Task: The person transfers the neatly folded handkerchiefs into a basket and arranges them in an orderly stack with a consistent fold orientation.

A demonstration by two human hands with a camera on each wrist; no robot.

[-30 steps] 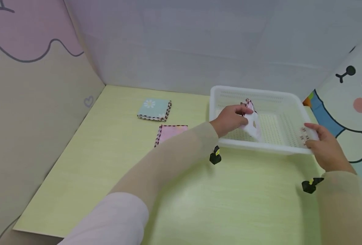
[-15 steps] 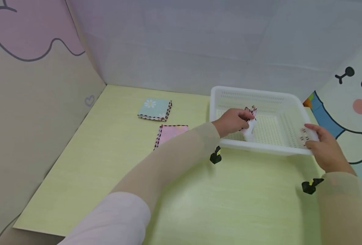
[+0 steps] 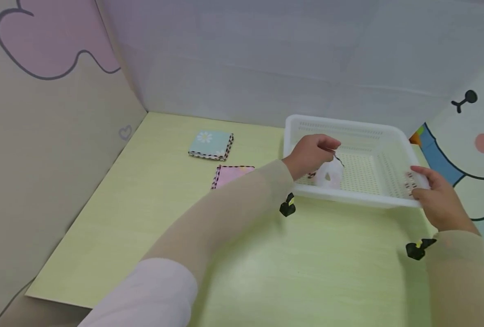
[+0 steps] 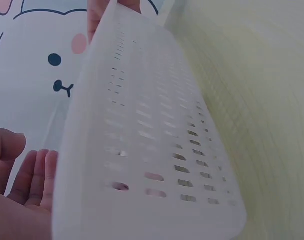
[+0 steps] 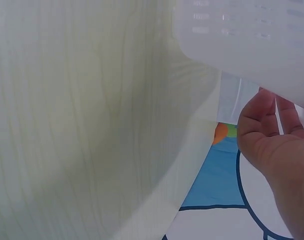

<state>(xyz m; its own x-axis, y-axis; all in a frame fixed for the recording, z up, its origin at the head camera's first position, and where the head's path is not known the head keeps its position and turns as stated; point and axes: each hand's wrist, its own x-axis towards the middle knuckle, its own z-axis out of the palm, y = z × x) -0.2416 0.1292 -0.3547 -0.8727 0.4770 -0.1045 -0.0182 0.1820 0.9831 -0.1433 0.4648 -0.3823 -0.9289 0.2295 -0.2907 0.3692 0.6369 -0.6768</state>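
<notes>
In the head view my left hand (image 3: 309, 155) reaches over the near-left part of a white plastic basket (image 3: 348, 196). Its thumb and fingers pinch the dark-trimmed edge of a white handkerchief (image 3: 328, 176), whose lower part hangs down inside the basket. From the left wrist view, the basket's slotted wall stands beside my left hand (image 4: 29, 190) and hides the cloth. My right hand (image 3: 444, 200) grips the basket's near-right corner, thumb and fingers on either side of the rim. The right wrist view shows this hand (image 5: 274, 135) at the basket's underside edge.
A folded light-blue handkerchief (image 3: 211, 144) with a daisy lies on the pale yellow table (image 3: 327, 268), left of the basket. Nearer, a folded pink handkerchief (image 3: 231, 175) is partly covered by my left sleeve. Walls stand behind and at both sides.
My left hand dips slightly, then rises a little inside the basket, and the white handkerchief turns and spreads beneath it. My right hand keeps its grip on the corner.
</notes>
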